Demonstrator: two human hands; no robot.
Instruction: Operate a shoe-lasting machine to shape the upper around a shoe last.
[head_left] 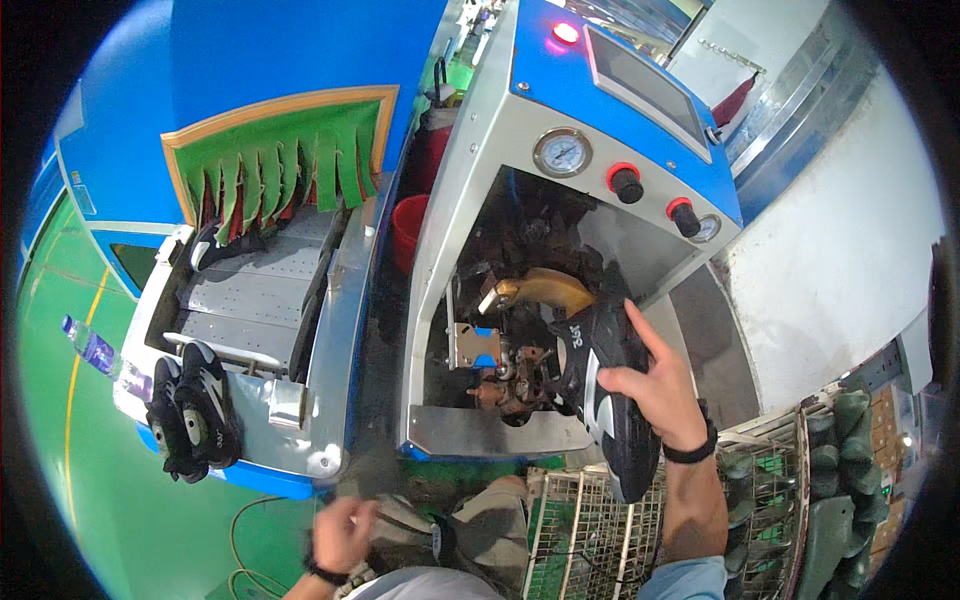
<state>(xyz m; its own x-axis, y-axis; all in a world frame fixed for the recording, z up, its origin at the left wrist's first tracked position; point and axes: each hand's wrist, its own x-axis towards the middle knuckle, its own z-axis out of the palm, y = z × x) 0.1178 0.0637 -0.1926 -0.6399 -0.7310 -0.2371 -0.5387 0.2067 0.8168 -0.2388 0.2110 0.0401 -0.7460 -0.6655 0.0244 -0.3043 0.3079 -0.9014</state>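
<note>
My right hand (655,392) grips a black and white sneaker (612,400) at the front of the machine's opening. The thumb lies across its side and the index finger stretches along it. Behind the shoe, a yellow-brown curved form (548,288) sits inside the opening; the shoe hides its right end, and I cannot tell whether they touch. Low over my lap, my left hand (343,535) has its fingers curled, a little blurred, with nothing visible in them. A pair of black and white sneakers (200,408) rests at the front end of the conveyor on the left.
The grey and blue machine (445,250) carries a gauge (562,152) and black knobs. Beside it, the conveyor (255,290) runs under a green strip curtain (275,165), with another shoe (212,247) there. A bottle (98,355) lies at its left edge. A wire rack (590,530) stands below right.
</note>
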